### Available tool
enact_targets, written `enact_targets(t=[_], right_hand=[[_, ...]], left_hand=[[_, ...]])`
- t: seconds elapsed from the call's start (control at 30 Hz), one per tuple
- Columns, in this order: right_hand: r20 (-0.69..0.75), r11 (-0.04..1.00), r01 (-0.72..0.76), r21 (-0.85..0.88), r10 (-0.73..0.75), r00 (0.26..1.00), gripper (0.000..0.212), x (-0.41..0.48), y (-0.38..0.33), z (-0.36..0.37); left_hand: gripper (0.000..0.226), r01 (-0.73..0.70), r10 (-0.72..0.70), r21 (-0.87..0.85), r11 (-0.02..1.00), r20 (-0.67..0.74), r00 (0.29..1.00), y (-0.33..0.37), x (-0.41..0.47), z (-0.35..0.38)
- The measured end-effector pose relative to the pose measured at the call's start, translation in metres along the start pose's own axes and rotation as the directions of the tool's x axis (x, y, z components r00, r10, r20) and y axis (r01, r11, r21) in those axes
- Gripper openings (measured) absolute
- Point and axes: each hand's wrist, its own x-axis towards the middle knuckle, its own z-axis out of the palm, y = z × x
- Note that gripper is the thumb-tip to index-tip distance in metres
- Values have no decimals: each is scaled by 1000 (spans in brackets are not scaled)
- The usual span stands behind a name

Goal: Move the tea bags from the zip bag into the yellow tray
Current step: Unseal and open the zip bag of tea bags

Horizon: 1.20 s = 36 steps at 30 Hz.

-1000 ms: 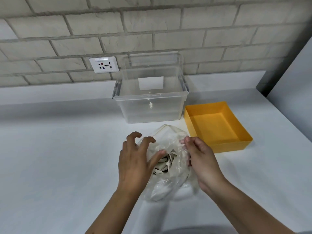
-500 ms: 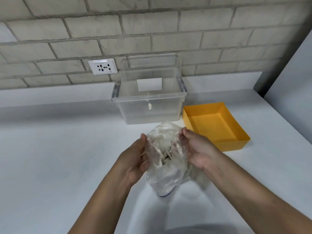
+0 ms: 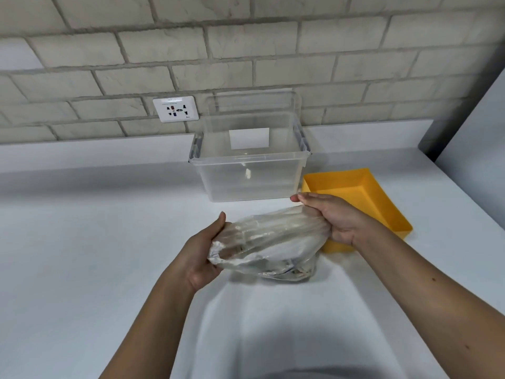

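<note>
A clear zip bag (image 3: 269, 243) with tea bags dimly visible inside lies sideways in the air above the white counter. My left hand (image 3: 203, 254) grips its left end. My right hand (image 3: 332, 217) grips its right end, just in front of the yellow tray (image 3: 379, 199). The tray sits at the right of the counter, and the part of its floor that shows is bare. The tray's near left corner is hidden behind my right hand. Single tea bags cannot be made out through the crumpled plastic.
A clear plastic storage box (image 3: 250, 165) stands against the back, just left of the tray. A wall socket (image 3: 175, 108) is on the brick wall behind. A grey panel (image 3: 475, 138) rises at the right edge of the white counter (image 3: 82, 242).
The bag stood upright with both hands at its mouth; it has since been lifted and turned onto its side, with my right hand moved toward the tray.
</note>
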Motion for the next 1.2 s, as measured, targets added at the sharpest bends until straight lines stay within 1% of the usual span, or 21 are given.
enact_targets(t=[0.1, 0.13, 0.17, 0.2, 0.27, 0.3, 0.37, 0.47, 0.5, 0.53, 0.6, 0.63, 0.67, 0.77, 0.8, 0.87, 0.97, 1.03, 1.07, 1.13, 1.2], right_hand=[[73, 999, -22, 27, 20, 997, 20, -2, -1, 0], [86, 999, -28, 34, 25, 996, 22, -2, 0, 1], [98, 999, -34, 43, 29, 995, 24, -1, 0, 2], [110, 998, -43, 40, 39, 993, 25, -1, 1, 2], [152, 998, -63, 9, 61, 986, 25, -1, 1, 5], [171, 998, -63, -18, 65, 983, 25, -1, 0, 6], [195, 996, -35, -86, 51, 980, 25, 0, -3, 9], [165, 971, 57, -231, -19, 986, 25, 5, -5, 16], [127, 955, 95, -282, -61, 990, 27, 6, -4, 18], [77, 934, 133, -333, -113, 991, 30, 7, -2, 20], [-41, 878, 225, -422, -266, 963, 34, 6, 4, 23], [-130, 844, 265, -466, -362, 923, 37, 4, 7, 25], [-225, 809, 293, -510, -454, 862, 40, 2, 10, 26], [-398, 740, 317, -594, -612, 683, 55, -15, 25, 42], [-402, 719, 299, -627, -627, 667, 62, -20, 32, 48], [-358, 697, 236, -677, -592, 722, 67, -23, 47, 56], [-272, 812, 196, -550, -396, 877, 34, -16, 50, 40], [-285, 879, 187, -439, -333, 899, 14, -11, 43, 18], [-281, 896, 197, -398, -323, 904, 11, -11, 40, 9], [-197, 922, 228, -311, -298, 934, 8, -14, 35, 5], [-90, 939, 231, -256, -262, 961, 10, -17, 35, 11]], left_hand=[[41, 8, -8, 53, 999, 3, 1000, 0, 0, -7], [43, -6, 7, 106, 994, -6, 1000, 2, 0, -8], [45, -34, 42, 252, 967, -28, 999, 4, 0, -12], [49, -64, 98, 479, 876, -46, 994, 5, -1, -14], [59, -109, 259, 855, 508, -30, 965, 5, 1, -16], [60, -135, 368, 927, 351, -3, 930, 4, 3, -12], [62, -264, 492, 944, 199, 137, 860, 2, 1, 4], [44, -344, 351, 939, -4, 324, 879, -13, 11, 22], [40, -361, 342, 932, 12, 336, 878, -17, 15, 25], [39, -374, 370, 919, 123, 307, 877, -19, 19, 24], [36, -368, 440, 798, 478, 145, 886, -19, 22, 25], [34, -350, 439, 689, 635, 51, 897, -18, 23, 26], [34, -337, 422, 578, 743, -13, 907, -17, 24, 28], [33, -336, 388, 379, 862, -67, 919, -22, 22, 37], [32, -335, 382, 335, 880, -82, 921, -25, 22, 39], [32, -314, 357, 282, 906, -116, 927, -28, 22, 39], [31, -301, 340, 239, 923, -145, 929, -23, 22, 26], [32, -293, 373, 356, 887, -180, 910, -15, 20, 9], [32, -279, 406, 489, 827, -176, 897, -11, 19, 1], [30, -234, 480, 755, 613, -121, 869, -6, 19, -7], [35, -233, 560, 875, 424, -51, 827, -5, 21, -2]])
